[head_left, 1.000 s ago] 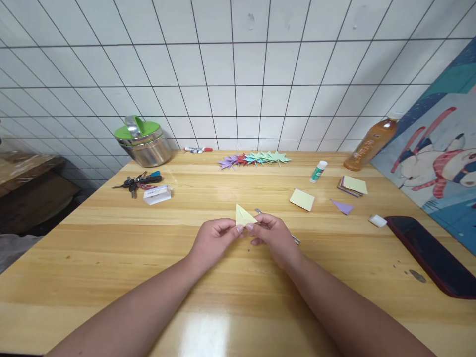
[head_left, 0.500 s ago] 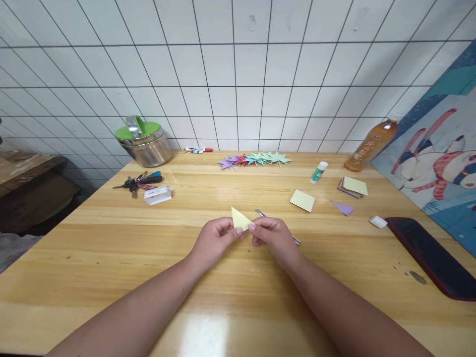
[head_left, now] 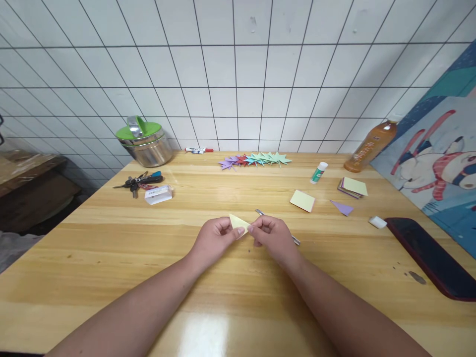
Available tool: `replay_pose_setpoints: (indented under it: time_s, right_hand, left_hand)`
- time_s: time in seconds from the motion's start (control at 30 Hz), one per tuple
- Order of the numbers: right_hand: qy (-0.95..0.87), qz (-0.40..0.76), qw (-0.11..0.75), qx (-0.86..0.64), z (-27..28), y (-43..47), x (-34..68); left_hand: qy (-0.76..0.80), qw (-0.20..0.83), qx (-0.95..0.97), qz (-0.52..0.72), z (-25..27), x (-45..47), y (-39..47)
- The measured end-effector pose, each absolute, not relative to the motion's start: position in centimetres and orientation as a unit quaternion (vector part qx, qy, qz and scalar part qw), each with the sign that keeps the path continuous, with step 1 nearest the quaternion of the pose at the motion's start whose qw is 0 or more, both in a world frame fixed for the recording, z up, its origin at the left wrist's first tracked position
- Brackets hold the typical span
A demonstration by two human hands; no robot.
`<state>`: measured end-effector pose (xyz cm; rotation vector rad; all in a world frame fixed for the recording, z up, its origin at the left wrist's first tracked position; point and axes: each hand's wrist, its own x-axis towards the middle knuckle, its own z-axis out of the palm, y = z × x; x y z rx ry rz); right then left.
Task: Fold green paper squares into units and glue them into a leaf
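A small folded triangle of pale yellow paper (head_left: 238,222) is held between both hands above the wooden table. My left hand (head_left: 216,243) pinches its left part, thumb lying across the front face. At the right corner, the thumb and forefinger of my right hand (head_left: 274,240) grip the paper's tip. Partly hidden beneath my right hand lies a thin metal tool (head_left: 296,240), whose kind I cannot make out. Beyond the right hand are a small stack of yellow paper squares (head_left: 302,201) and a folded purple paper triangle (head_left: 342,208).
Folded paper stars (head_left: 256,159) line the wall beside a marker (head_left: 199,150). To the left are a steel pot (head_left: 150,148), keys (head_left: 136,184) and a small white box (head_left: 158,195). A glue stick (head_left: 319,173), bottle (head_left: 370,146), paper stack (head_left: 353,187), eraser (head_left: 378,222) and phone (head_left: 433,258) occupy the right.
The yellow paper has tilted and its upper point sits lower. My left thumb has slid further across its face. Both hands keep their grip in nearly the same place.
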<state>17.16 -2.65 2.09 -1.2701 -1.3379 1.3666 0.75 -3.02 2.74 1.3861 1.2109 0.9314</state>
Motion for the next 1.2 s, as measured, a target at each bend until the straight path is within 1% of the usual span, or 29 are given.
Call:
replay_pose_setpoints:
  time_s: [0.13,0.23,0.3,0.47,0.63,0.7,0.93,1.2]
  right_hand:
    - [-0.483,0.56,0.437,-0.511,2.01,-2.35,17.38]
    - [-0.468,0.569,0.444,-0.51,2.0,-2.27,17.55]
    - [-0.468,0.579,0.435,-0.507,2.07,-2.38,17.52]
    - [-0.505,0.609,0.37,-0.487,2.25,-2.76,17.08]
    - [-0.499,0.607,0.372,-0.494,2.22,-2.68,17.13]
    - [-0.502,0.6,0.373,-0.499,2.23,-2.62,17.23]
    - [-0.512,0.591,0.375,-0.499,2.24,-2.64,17.25]
    - [-0.502,0.601,0.374,-0.497,2.15,-2.55,17.32]
  left_hand:
    - [0.479,0.533,0.595,0.364,2.99,0.76,-3.06]
    - [0.488,0.525,0.6,0.356,2.83,0.64,-2.88]
    - [0.487,0.524,0.599,0.359,2.6,0.51,-2.74]
    - [0.471,0.56,0.593,0.336,2.32,0.42,-2.68]
    - [0.473,0.593,0.556,0.34,2.23,0.5,-2.7]
    - [0.472,0.586,0.562,0.344,2.23,0.48,-2.66]
    - [0.479,0.511,0.635,0.326,2.6,0.39,-2.67]
    - [0.457,0.525,0.641,0.324,2.02,0.63,-2.78]
